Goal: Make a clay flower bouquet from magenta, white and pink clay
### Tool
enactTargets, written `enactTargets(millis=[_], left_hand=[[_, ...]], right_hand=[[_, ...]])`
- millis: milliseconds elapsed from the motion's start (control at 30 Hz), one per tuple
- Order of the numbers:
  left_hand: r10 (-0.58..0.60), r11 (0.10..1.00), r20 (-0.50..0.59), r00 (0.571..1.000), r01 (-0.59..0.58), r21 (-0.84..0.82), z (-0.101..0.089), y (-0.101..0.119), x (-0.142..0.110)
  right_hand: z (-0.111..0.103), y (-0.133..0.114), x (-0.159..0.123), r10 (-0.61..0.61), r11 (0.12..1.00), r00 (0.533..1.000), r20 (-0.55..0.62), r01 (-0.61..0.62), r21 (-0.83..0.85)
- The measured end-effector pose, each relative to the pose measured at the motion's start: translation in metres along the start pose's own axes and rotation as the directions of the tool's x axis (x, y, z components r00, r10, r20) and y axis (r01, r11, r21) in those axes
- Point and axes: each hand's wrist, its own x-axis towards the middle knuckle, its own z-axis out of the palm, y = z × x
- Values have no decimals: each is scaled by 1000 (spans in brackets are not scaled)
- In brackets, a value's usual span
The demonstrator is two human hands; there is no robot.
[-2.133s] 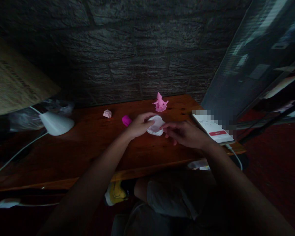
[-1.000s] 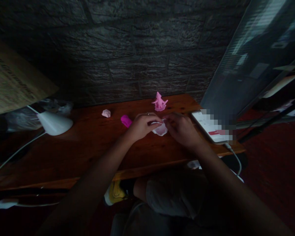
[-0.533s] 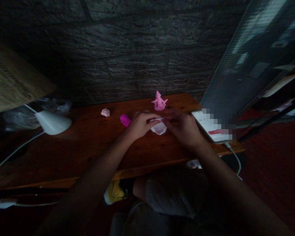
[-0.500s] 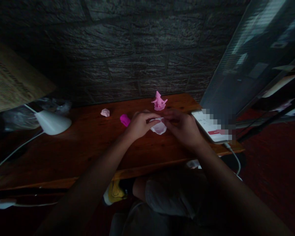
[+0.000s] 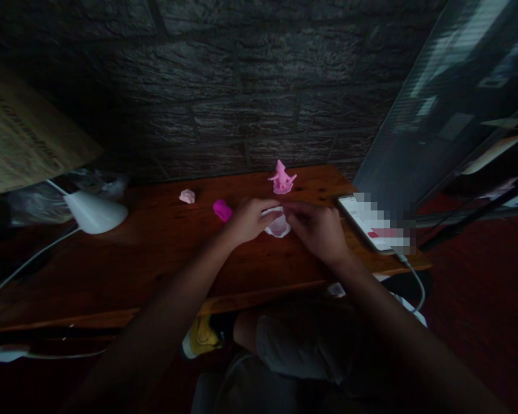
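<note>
Both my hands meet over a pale pink, flattened lump of clay at the middle of a dark wooden desk. My left hand pinches its left edge with fingers curled. My right hand pinches the top right edge, and the soft sheet folds between them. A bright magenta clay piece lies just left of my left hand. A small pale pink lump sits further left. A pink clay figure with a pointed top stands behind my hands.
A phone with a lit screen and a cable lies at the desk's right edge. A white lamp head rests at the left, by crumpled plastic. A dark stone-patterned wall stands behind. My knees and a yellow shoe show below the desk.
My right hand came in from the side and took the clay's edge. The flat disc has been folded and gathered between both hands, which have stayed close together since.
</note>
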Motion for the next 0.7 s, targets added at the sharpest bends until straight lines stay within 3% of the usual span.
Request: enactTargets(millis=[100,267,367,467,567,700], left_hand=[[-5,998,8,1000,4,66,-3,2,0],[-3,997,-94,996,10,78,-2,3,-1],[8,992,-89,996,4,128,3,4,-1],[20,989,-89,996,-7,145,7,6,0],[11,989,-72,997,-1,147,8,8,1],[-48,978,-1,999,47,202,5,9,1]], right_hand=[[1,-1,-1,1,1000,1000,-11,-1,32],[3,-9,0,75,994,997,35,-78,72],[5,-12,6,175,984,976,131,-168,-58],[7,-12,13,237,960,962,134,-211,-182],[8,-12,17,229,953,970,81,-207,-222],[8,-16,17,161,964,982,95,-136,-228]])
